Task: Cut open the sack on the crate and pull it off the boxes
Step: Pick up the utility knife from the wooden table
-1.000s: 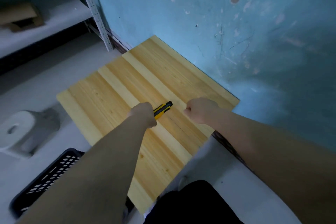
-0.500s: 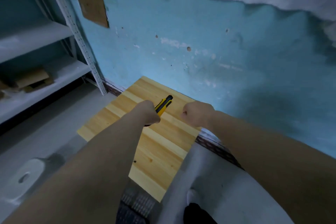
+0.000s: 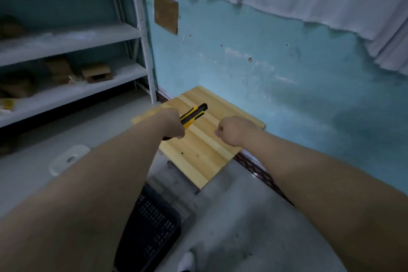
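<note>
Both arms were extended forward above a wooden tabletop (image 3: 205,146) set against a blue wall (image 3: 287,86). The left hand (image 3: 173,125) was clenched around a yellow-and-black utility knife (image 3: 193,113), whose front end pointed away toward the wall. The right hand (image 3: 235,129) was closed in an empty fist, near the knife but apart from it. A black perforated crate (image 3: 152,225) stood on the floor below the left forearm. No sack or boxes could be seen. White metal shelving (image 3: 72,37) holding cardboard pieces stood at the left.
</note>
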